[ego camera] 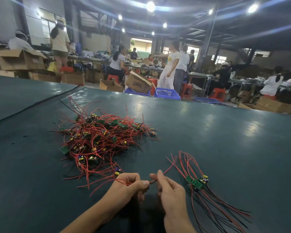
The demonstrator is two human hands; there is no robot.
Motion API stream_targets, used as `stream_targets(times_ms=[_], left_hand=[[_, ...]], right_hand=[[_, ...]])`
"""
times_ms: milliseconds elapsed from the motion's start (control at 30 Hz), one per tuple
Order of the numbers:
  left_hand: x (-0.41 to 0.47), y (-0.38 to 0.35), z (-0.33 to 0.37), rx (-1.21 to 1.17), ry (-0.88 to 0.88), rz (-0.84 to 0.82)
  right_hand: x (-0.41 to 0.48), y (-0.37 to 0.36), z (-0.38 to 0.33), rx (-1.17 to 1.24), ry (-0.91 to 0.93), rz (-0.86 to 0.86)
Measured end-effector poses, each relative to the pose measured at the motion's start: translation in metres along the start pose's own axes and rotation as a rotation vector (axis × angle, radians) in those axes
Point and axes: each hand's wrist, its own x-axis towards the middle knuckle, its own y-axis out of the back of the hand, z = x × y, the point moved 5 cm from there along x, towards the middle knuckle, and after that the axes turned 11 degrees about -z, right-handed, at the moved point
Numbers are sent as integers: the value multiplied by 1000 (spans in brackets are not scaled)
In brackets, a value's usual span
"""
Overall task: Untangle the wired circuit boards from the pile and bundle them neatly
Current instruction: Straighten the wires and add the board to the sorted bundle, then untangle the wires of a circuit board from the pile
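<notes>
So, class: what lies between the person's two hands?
In the head view, a short stretch of red wire, pinched by the left hand and the right hand.

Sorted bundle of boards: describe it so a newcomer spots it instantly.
On the dark green table, the big tangled pile sits centre-left. Nearer the camera, the left hand and right hand pinch a red wire; the sorted bundle lies just right of the right hand. Unlike the pile, its few green boards are grouped together, with red and black wires lying roughly aligned.
</notes>
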Motion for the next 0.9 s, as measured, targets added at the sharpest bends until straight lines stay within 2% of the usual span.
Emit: stream_targets(times_ms=[100,267,400,567,667,767,900], left_hand=[[0,-1,0,-46,17,14],[1,-2,1,-74,39,23],[2,2,-2,-120,40,47],[2,10,-3,-246,14,159],[2,12,-2,-229,8,213],[3,14,-3,-281,25,281],[-1,15,-2,-356,93,210]], right_hand=[[8,25,-7,148,-58,102],[15,44,-17,312,-6,130],[14,41,-19,337,38,119],[8,41,-29,246,169,141],[3,36,-38,226,244,117],[0,30,-43,336,281,3],[0,25,-37,382,210,-104]])
